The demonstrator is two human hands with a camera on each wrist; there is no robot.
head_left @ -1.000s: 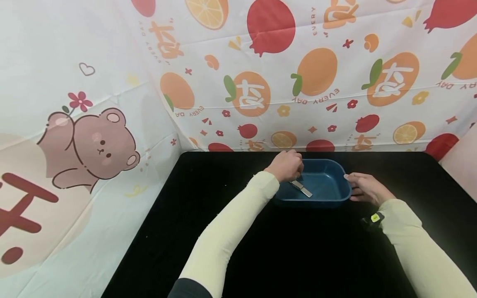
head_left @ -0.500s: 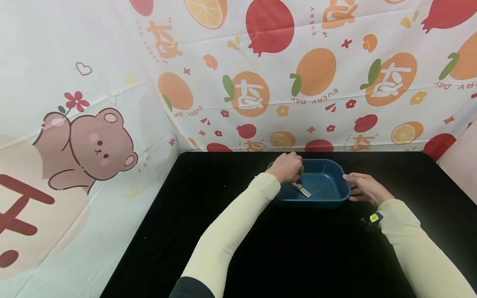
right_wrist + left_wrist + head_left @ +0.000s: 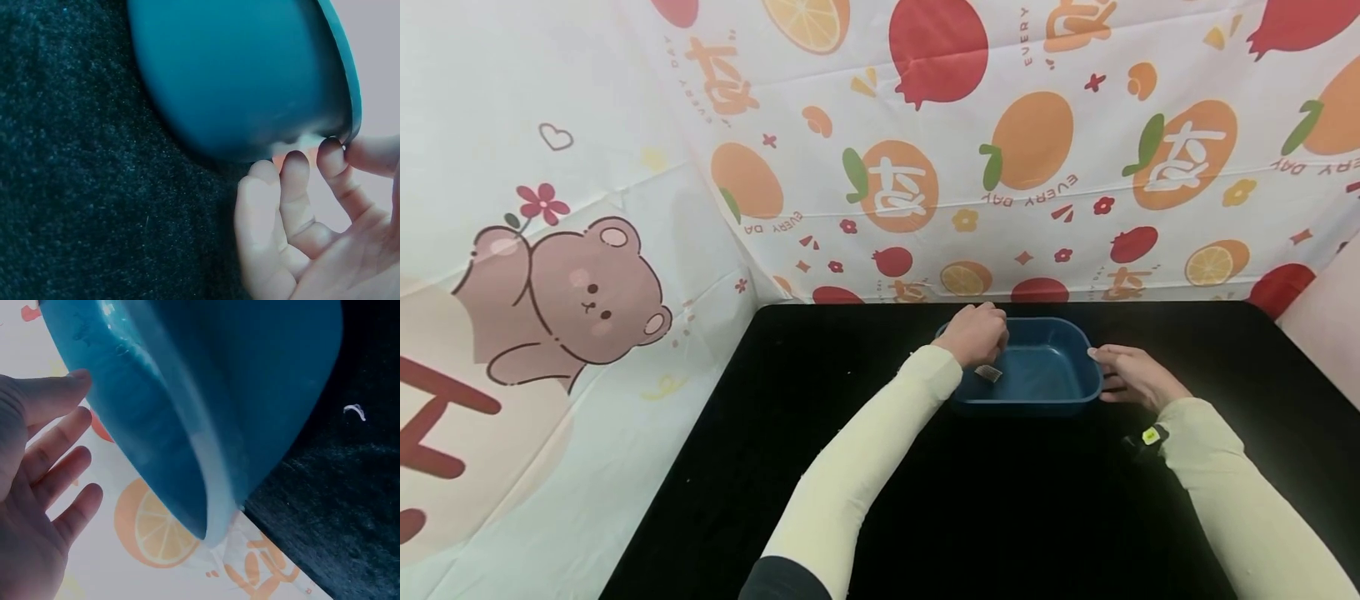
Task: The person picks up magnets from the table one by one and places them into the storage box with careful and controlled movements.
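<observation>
A blue plastic basin (image 3: 1037,407) stands near the far edge of the black table. My left hand (image 3: 973,335) hangs over its left side, back of the hand toward the head camera. Just below those fingers, inside the basin, a small flat silver object (image 3: 988,372) with a ribbed surface shows; its kind is unclear. In the left wrist view, my left thumb and fingers (image 3: 65,465) are spread apart with nothing between them, beside the basin wall (image 3: 269,381). My right hand (image 3: 1138,377) pinches the basin's right rim between thumb and forefinger, the other fingers (image 3: 294,187) against its outside.
The black table (image 3: 1000,500) stretches in front of the basin and to both sides. A fruit-print cloth (image 3: 955,167) hangs close behind its far edge. Another cloth with a bear (image 3: 595,292) is on the left. A small pale scrap (image 3: 355,412) lies on the table.
The silver object, earlier a longer strip reaching out to the right below my left hand, now shows as a shorter patch nearer the fingers. Both hands and the basin stay nearly in place.
</observation>
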